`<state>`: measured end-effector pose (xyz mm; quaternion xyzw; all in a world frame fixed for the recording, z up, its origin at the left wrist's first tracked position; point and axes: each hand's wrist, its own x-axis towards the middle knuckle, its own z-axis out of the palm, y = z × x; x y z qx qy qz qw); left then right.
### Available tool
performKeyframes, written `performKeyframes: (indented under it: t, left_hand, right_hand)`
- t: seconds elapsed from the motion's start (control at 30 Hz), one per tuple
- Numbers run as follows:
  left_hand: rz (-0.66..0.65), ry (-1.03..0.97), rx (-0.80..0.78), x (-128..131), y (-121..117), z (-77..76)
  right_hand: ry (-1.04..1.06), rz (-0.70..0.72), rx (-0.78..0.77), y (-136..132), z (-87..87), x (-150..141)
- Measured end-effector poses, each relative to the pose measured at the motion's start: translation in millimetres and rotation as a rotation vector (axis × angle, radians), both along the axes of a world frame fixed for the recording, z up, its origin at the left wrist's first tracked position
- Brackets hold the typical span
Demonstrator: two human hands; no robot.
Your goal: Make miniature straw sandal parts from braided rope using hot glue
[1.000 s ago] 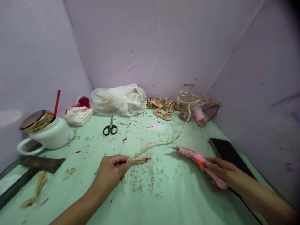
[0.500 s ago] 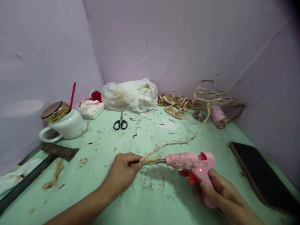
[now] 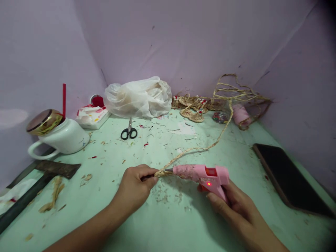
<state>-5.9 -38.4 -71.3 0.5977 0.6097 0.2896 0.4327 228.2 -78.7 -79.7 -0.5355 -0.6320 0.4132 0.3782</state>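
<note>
My left hand (image 3: 135,187) pinches the folded end of a jute rope (image 3: 195,149) against the pale green table (image 3: 110,217). The rope runs back and right to a loose tangle of jute rope (image 3: 236,91) by the wall. My right hand (image 3: 231,204) grips a pink glue gun (image 3: 203,175) by its handle. A red light glows on the gun's body. Its nozzle points left and touches the rope end just beside my left fingertips.
Black-handled scissors (image 3: 129,131) lie mid-table. A white pitcher with a gold lid (image 3: 56,134), a hatchet (image 3: 39,183), a plastic bag (image 3: 139,98), small woven jute pieces (image 3: 193,106), a pink thread spool (image 3: 240,116) and a dark phone (image 3: 287,178) surround the work spot. Scraps litter the table.
My right hand lifted the glue gun from the table at right and swung it left, bringing its nozzle onto the rope end. My left hand kept its pinch.
</note>
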Motion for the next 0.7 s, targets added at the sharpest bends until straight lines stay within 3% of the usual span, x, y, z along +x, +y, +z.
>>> performKeyframes:
  t: [0.7]
  left_hand:
    - [0.01,0.013,0.018,3.2,-2.3,0.5]
  right_hand:
    - [-0.092,0.073,0.007,-3.9,-6.1,0.4]
